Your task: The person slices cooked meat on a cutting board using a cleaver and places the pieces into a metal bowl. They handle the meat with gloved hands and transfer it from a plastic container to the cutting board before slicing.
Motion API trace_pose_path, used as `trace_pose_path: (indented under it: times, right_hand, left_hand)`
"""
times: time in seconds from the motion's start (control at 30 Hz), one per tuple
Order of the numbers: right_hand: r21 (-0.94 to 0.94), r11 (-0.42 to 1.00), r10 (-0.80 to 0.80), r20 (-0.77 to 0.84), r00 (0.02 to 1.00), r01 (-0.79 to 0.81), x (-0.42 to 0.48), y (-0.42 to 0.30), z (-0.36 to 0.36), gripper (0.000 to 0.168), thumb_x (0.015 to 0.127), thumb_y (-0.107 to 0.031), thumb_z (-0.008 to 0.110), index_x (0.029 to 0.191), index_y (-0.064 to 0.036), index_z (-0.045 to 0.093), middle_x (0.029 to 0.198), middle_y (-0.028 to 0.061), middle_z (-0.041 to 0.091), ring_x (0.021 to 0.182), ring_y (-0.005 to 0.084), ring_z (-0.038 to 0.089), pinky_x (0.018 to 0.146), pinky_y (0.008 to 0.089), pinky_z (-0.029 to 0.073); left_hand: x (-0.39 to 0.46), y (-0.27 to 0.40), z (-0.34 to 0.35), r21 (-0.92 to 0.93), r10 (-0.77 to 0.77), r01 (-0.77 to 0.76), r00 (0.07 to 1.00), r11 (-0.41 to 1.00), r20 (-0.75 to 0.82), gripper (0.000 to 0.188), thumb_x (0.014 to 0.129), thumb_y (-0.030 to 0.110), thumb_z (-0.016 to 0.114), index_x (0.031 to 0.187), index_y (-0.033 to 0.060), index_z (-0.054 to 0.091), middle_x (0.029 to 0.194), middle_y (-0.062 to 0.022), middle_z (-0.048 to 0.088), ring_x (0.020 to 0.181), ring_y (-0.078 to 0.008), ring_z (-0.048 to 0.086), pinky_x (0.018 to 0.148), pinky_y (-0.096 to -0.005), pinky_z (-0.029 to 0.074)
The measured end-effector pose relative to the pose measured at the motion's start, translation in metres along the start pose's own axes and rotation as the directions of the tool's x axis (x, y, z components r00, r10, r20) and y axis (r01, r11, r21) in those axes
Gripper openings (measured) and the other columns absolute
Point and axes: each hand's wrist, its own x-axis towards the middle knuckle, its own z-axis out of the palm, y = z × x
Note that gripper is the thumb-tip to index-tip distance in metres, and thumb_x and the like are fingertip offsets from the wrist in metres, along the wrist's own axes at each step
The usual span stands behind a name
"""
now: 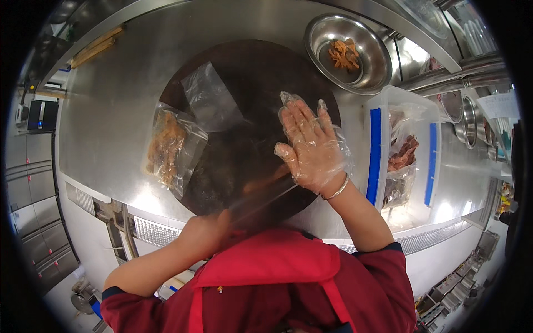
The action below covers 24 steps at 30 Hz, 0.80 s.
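Note:
My left hand (pixel 204 233), bare and blurred, is closed around the handle of a broad knife (pixel 262 202) at the near edge of a round, dark chopping block (pixel 250 100). The blade extends up and right, its far end beside the heel of my right hand (pixel 312 143). That hand wears a clear plastic glove and is held flat over the block's right side, fingers somewhat apart, holding nothing visible. A clear plastic bag of orange-brown food (pixel 166 145) lies across the block's left edge. Another clear plastic bag (pixel 212 98), seemingly flat, lies on the block's upper left.
A steel bowl (pixel 310 39) with orange-brown pieces stands beyond the block at upper right. Right of the block is a clear plastic box (pixel 385 100) with blue side latches, holding bagged dark-red meat. Wooden sticks (pixel 95 46) lie at the steel counter's far left.

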Motion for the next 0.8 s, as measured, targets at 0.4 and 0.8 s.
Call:
trace_pose_path:
  times: [0.4, 0.8]
  right_hand:
    - [0.267, 0.945, -0.056, -0.442, 0.895, 0.191, -0.062, -0.029, 0.004, 0.029, 0.066, -0.008, 0.067, 0.093, -0.005, 0.06, 0.088, 0.0124, 0.058, 0.082, 0.0345, 0.056, 0.076, 0.0451, 0.044]
    - [0.061, 0.983, -0.157, -0.202, 0.967, 0.172, -0.106, -0.016, 0.026, 0.028, 0.066, -0.007, 0.065, 0.093, -0.01, 0.061, 0.11, 0.0077, 0.057, 0.095, 0.0296, 0.055, 0.083, 0.0431, 0.046]
  left_hand:
    - [0.02, -0.02, -0.033, -0.251, -0.048, 0.074, 0.993, 0.965, 0.109, 0.028, 0.089, 0.027, 0.054, 0.091, -0.0011, 0.049, 0.074, -0.0246, 0.06, 0.076, -0.0444, 0.058, 0.064, -0.0502, 0.044]
    - [-0.02, -0.013, -0.006, -0.089, -0.077, 0.072, 0.996, 0.993, -0.048, 0.026, 0.088, 0.026, 0.057, 0.091, 0.0013, 0.049, 0.068, -0.0218, 0.06, 0.067, -0.0434, 0.059, 0.059, -0.0506, 0.046]
